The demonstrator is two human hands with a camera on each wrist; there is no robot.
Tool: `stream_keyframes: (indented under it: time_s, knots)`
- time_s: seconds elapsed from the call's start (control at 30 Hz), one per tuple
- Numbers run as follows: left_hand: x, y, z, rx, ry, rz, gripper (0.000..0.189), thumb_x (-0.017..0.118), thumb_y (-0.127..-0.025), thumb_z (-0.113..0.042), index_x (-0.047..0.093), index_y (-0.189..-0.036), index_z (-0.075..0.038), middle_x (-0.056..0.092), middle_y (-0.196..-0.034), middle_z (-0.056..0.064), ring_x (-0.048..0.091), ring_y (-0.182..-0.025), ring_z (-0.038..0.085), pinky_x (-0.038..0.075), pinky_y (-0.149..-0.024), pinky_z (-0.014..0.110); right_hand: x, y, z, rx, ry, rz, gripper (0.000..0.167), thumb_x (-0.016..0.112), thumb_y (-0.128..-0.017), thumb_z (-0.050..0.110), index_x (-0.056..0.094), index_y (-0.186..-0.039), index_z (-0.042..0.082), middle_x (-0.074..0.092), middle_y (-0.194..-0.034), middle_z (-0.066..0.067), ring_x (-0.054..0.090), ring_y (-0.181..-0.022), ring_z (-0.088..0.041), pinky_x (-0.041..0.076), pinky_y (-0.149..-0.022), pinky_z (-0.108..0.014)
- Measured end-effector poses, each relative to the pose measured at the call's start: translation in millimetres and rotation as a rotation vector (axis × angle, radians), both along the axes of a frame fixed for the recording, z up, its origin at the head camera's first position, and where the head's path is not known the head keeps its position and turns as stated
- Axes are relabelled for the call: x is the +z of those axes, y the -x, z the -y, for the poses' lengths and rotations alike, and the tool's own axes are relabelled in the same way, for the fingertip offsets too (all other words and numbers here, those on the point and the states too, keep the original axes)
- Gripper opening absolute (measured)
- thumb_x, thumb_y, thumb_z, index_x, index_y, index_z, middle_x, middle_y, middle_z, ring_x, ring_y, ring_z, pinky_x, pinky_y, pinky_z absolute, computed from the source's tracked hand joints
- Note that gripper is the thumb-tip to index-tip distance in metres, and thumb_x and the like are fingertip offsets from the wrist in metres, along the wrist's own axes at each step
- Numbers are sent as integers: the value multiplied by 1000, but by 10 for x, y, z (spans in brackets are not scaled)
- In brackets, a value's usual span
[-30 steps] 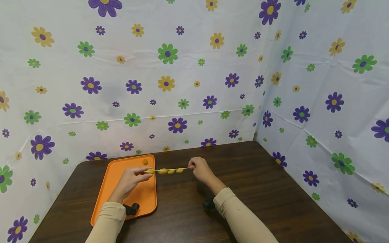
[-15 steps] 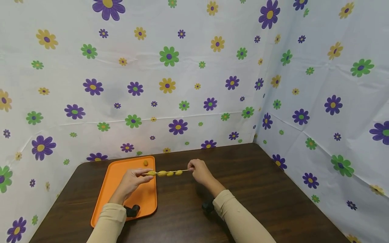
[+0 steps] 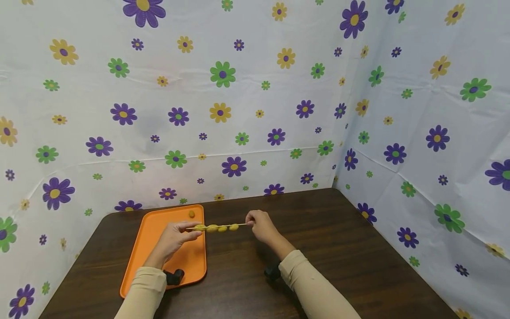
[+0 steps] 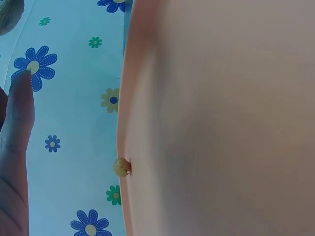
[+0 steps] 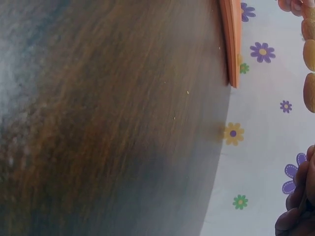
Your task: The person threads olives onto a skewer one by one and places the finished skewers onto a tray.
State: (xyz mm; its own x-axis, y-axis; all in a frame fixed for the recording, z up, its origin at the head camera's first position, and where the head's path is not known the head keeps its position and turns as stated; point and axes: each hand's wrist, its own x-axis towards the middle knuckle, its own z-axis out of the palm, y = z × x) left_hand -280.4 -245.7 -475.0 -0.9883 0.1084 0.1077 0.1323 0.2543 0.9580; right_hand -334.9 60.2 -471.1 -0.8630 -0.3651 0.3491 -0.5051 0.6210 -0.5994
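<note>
A thin skewer (image 3: pixel 242 224) spans the space between the two hands, threaded with several small oval yellow fruits (image 3: pixel 222 229). At its left end, the thumb and fingers of the left hand (image 3: pixel 172 239) pinch around the leftmost fruit (image 3: pixel 200 227). Curled fingers of the right hand (image 3: pixel 260 225) grip the bare right end of the stick. The right wrist view shows the fruits (image 5: pixel 309 55) in a row above the right hand (image 5: pixel 299 196). One loose yellow fruit (image 3: pixel 191 214) lies on the orange tray (image 3: pixel 175 283), also visible in the left wrist view.
The tray rests on the left side of a dark wooden table (image 3: pixel 318 248). Flower-patterned white sheeting (image 3: pixel 255 97) stands behind the table and along its right side. Tiny pale crumbs (image 5: pixel 187 92) dot the tabletop in the right wrist view.
Over the last second the skewer and both hands sit slightly lower in the head view, as does the background. The hold on the skewer looks the same.
</note>
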Motion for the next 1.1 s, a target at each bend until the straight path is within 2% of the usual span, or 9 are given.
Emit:
stream_keyframes:
  time_s: [0.1, 0.27, 0.53, 0.67, 0.8, 0.93, 1.03, 1.1]
  knots:
    - [10, 9, -10, 2, -9, 6, 41, 81, -88, -17, 72, -123, 2, 73, -109, 15, 68, -103, 44, 60, -82, 31, 9, -1, -10, 11, 20, 0, 20, 66, -91, -9, 63, -80, 7, 59, -78, -1, 50, -71, -13, 46, -64, -27]
    - [57, 27, -51, -20, 25, -6, 44, 80, -90, -18, 69, -127, 3, 70, -107, 16, 68, -99, 41, 61, -78, 32, 2, 23, -65, 18, 43, 14, 17, 65, -93, -7, 63, -82, 6, 62, -80, -9, 49, -71, -14, 45, -63, -27]
    - [40, 107, 47, -53, 149, -7, 49, 75, -94, -17, 62, -136, 3, 69, -97, 10, 65, -94, 27, 60, -79, 38, 19, 53, -165, 10, 37, 39, 17, 64, -94, -8, 63, -84, 6, 64, -84, -14, 50, -72, -14, 45, -64, -27]
    - [91, 232, 80, -10, 260, 13, 46, 75, -94, -24, 66, -133, -1, 69, -98, 8, 64, -92, 27, 60, -77, 39, 71, 117, -247, -5, 42, 17, 17, 64, -94, -9, 63, -84, 5, 64, -83, -14, 50, -72, -16, 46, -65, -29]
    - [146, 392, 85, 66, 437, -37, 36, 69, -99, -25, 69, -127, -2, 69, -100, 10, 64, -87, 26, 56, -70, 37, 91, 193, -320, -39, 64, 12, 16, 63, -94, -8, 63, -85, 5, 64, -85, -14, 50, -73, -17, 47, -67, -32]
    - [88, 477, 149, 146, 554, -58, 29, 61, -101, -12, 69, -125, 3, 71, -104, 20, 64, -77, 22, 51, -61, 33, 16, 201, -358, -50, 54, 49, 16, 63, -95, -6, 64, -85, 6, 63, -83, -10, 50, -73, -16, 47, -67, -31]
    - [43, 507, 236, 185, 601, -24, 30, 57, -101, -7, 68, -127, 4, 70, -111, 24, 62, -74, 21, 46, -59, 32, -44, 182, -358, -38, 46, 67, 16, 64, -94, -6, 64, -84, 6, 64, -83, -10, 50, -72, -15, 47, -66, -29]
    - [57, 539, 295, 203, 623, -4, 31, 55, -102, -7, 67, -127, 6, 69, -115, 26, 63, -78, 25, 49, -61, 35, -60, 187, -348, -23, 53, 54, 15, 65, -94, -6, 64, -84, 5, 65, -83, -12, 50, -71, -15, 46, -64, -28]
